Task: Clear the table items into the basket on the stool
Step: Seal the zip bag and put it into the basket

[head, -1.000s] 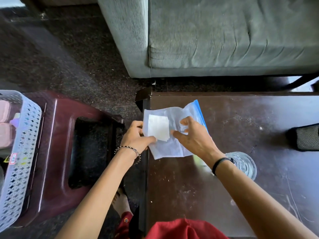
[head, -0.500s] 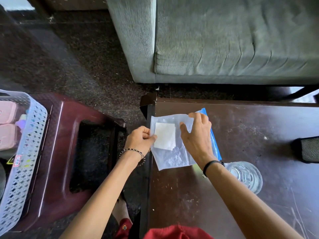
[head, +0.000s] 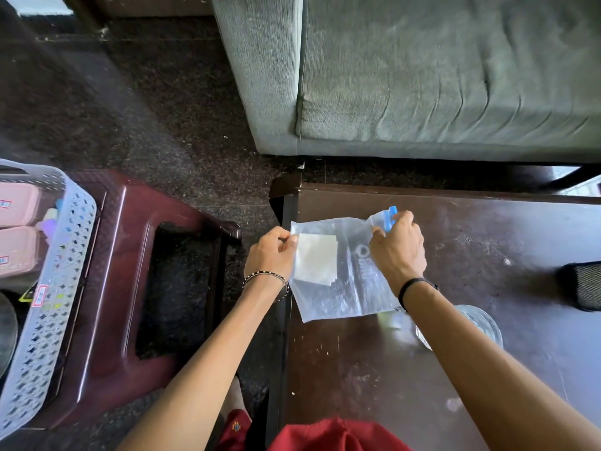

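Observation:
A clear zip bag (head: 344,288) with a blue seal strip lies at the left end of the dark wooden table (head: 487,242). A white folded square (head: 315,262) shows inside it. My left hand (head: 268,252) pinches the bag's left edge. My right hand (head: 398,249) grips the bag's top right corner at the blue strip. A white perforated basket (head: 48,281) stands on the maroon plastic stool (head: 130,288) at the far left, with pink boxes and other items inside.
A drinking glass (head: 478,323) stands on the table just behind my right forearm. A black mesh object (head: 582,284) lies at the table's right edge. A grey-green sofa (head: 422,76) sits beyond the table. Dark floor separates stool and table.
The bag has been spread flatter on the table. My right hand has shifted from the bag's middle to its top right corner at the blue strip. My left hand keeps its hold on the left edge.

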